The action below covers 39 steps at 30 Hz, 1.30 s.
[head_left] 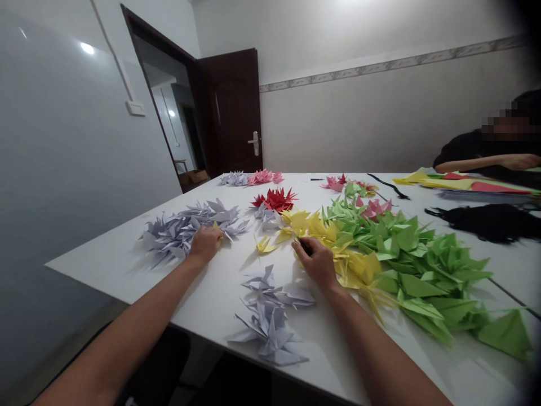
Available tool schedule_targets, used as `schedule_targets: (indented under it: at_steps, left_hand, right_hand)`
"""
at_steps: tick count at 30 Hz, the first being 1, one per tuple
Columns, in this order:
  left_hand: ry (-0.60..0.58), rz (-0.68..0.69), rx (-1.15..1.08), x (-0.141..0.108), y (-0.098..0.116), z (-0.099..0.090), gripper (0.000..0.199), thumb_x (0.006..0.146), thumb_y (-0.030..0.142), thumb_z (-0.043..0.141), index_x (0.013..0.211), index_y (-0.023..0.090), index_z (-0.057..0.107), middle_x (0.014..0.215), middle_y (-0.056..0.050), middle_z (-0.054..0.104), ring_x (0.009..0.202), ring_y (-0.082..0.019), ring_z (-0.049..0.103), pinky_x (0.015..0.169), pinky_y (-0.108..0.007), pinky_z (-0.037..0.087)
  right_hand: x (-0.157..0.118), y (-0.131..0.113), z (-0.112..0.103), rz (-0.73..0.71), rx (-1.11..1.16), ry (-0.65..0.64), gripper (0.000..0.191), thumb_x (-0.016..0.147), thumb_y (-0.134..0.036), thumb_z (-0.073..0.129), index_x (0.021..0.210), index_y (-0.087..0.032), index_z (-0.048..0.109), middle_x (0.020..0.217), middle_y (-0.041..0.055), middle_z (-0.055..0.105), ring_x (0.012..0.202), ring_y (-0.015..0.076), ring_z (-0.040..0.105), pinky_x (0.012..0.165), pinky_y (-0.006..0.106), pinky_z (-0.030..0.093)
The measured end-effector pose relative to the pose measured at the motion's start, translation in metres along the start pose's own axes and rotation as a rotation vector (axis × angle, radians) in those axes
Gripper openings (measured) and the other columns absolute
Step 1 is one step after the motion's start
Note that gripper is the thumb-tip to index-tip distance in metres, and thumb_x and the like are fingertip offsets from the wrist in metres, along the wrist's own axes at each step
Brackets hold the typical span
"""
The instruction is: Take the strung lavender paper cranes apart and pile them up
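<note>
My left hand is at the right part of a pile of pale lavender folded paper cranes. Its fingers are closed on a small yellow paper crane, mostly hidden by the hand. My right hand is beside the yellow paper cranes, fingers curled around something thin and dark that I cannot make out. Between the hands lies a loose yellow crane. Nearer to me, a smaller group of lavender cranes lies on the white table.
A large heap of green cranes spreads to the right. Red cranes and pink cranes lie farther back. Black cords and coloured paper sheets are at the right, near another person. A brown door stands open behind.
</note>
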<state>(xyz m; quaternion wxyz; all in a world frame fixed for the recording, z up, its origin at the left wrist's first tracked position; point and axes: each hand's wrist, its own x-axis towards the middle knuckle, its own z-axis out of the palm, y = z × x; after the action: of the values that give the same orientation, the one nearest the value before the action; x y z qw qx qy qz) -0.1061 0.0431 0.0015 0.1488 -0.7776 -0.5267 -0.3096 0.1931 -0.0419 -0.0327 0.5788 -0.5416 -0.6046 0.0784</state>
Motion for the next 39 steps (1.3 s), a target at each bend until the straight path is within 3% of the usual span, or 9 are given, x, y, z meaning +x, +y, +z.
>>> schedule_targets:
  at_steps: [6, 11, 16, 20, 22, 24, 27, 31, 39]
  left_hand:
    - [0.018, 0.150, 0.003, -0.001, 0.020, -0.023, 0.016, 0.076, 0.022, 0.049, 0.075, 0.019, 0.065, 0.078, -0.009, 0.067, 0.078, -0.024, 0.058, 0.079, -0.038, 0.042]
    - [0.017, 0.317, -0.132, 0.005, 0.062, -0.005, 0.016, 0.077, 0.017, 0.049, 0.082, 0.018, 0.064, 0.079, -0.007, 0.066, 0.080, -0.022, 0.059, 0.081, -0.037, 0.046]
    - [-0.014, 0.263, -0.307, -0.001, 0.075, 0.000, 0.024, 0.076, 0.016, 0.051, 0.098, 0.018, 0.063, 0.103, -0.011, 0.064, 0.101, -0.024, 0.057, 0.091, -0.041, 0.046]
    - [-0.171, 0.150, -0.563, -0.042, 0.069, -0.029, 0.022, 0.083, 0.029, 0.051, 0.102, 0.023, 0.061, 0.104, -0.010, 0.064, 0.097, -0.023, 0.060, 0.076, -0.036, 0.053]
    - [-0.155, 0.151, -0.702, -0.072, 0.070, -0.046, 0.031, 0.087, 0.032, 0.045, 0.118, 0.028, 0.052, 0.117, -0.012, 0.058, 0.107, -0.025, 0.057, 0.079, -0.039, 0.053]
    - [-0.159, 0.282, -0.730, -0.100, 0.075, -0.061, 0.046, 0.086, 0.040, 0.046, 0.130, 0.032, 0.041, 0.135, -0.013, 0.044, 0.124, -0.031, 0.044, 0.091, -0.049, 0.047]
    - [-0.189, 0.494, -0.636, -0.128, 0.091, -0.069, 0.080, 0.070, 0.053, 0.064, 0.139, 0.036, 0.029, 0.149, -0.013, 0.023, 0.136, -0.040, 0.022, 0.100, -0.061, 0.035]
    - [-0.221, 0.583, -0.479, -0.132, 0.111, -0.058, 0.085, 0.065, 0.041, 0.073, 0.138, 0.036, 0.031, 0.152, -0.012, 0.012, 0.137, -0.041, 0.015, 0.102, -0.061, 0.033]
    - [-0.136, 0.475, -0.515, -0.093, 0.121, -0.015, 0.061, 0.076, 0.025, 0.063, 0.132, 0.024, 0.038, 0.145, -0.018, 0.027, 0.134, -0.032, 0.029, 0.102, -0.051, 0.038]
  right_hand:
    - [0.000, -0.001, 0.001, -0.009, 0.003, 0.006, 0.030, 0.079, -0.043, 0.054, 0.084, -0.017, 0.068, 0.077, 0.0074, 0.070, 0.069, 0.0208, 0.064, 0.066, 0.030, 0.047]
    - [0.001, -0.001, 0.001, -0.005, -0.011, 0.004, 0.028, 0.078, -0.042, 0.055, 0.084, -0.018, 0.068, 0.077, 0.0074, 0.071, 0.069, 0.0208, 0.064, 0.065, 0.031, 0.048]
    - [0.003, -0.001, -0.003, 0.003, -0.022, 0.029, 0.029, 0.078, -0.043, 0.054, 0.082, -0.018, 0.068, 0.076, 0.0076, 0.071, 0.067, 0.0209, 0.064, 0.064, 0.031, 0.047]
    - [0.003, -0.001, -0.003, 0.012, -0.014, 0.035, 0.029, 0.077, -0.044, 0.054, 0.081, -0.018, 0.068, 0.075, 0.0068, 0.070, 0.066, 0.0203, 0.063, 0.063, 0.030, 0.046]
    - [0.003, -0.001, -0.002, 0.009, -0.016, 0.041, 0.029, 0.077, -0.044, 0.055, 0.080, -0.019, 0.068, 0.073, 0.0065, 0.070, 0.065, 0.0201, 0.062, 0.063, 0.030, 0.046]
    - [0.003, -0.001, -0.002, 0.006, -0.015, 0.046, 0.029, 0.077, -0.044, 0.055, 0.080, -0.018, 0.068, 0.073, 0.0066, 0.070, 0.065, 0.0200, 0.062, 0.062, 0.029, 0.045]
    - [0.003, 0.000, -0.001, 0.010, -0.005, 0.041, 0.029, 0.078, -0.043, 0.055, 0.081, -0.017, 0.068, 0.074, 0.0076, 0.070, 0.066, 0.0202, 0.062, 0.063, 0.029, 0.045]
    - [0.002, 0.003, -0.001, 0.028, 0.015, 0.061, 0.031, 0.077, -0.044, 0.056, 0.083, -0.016, 0.068, 0.075, 0.0080, 0.070, 0.066, 0.0203, 0.062, 0.063, 0.029, 0.046]
    - [0.003, 0.005, -0.003, 0.033, 0.014, 0.099, 0.033, 0.078, -0.046, 0.055, 0.083, -0.017, 0.069, 0.074, 0.0070, 0.070, 0.066, 0.0198, 0.063, 0.062, 0.029, 0.046]
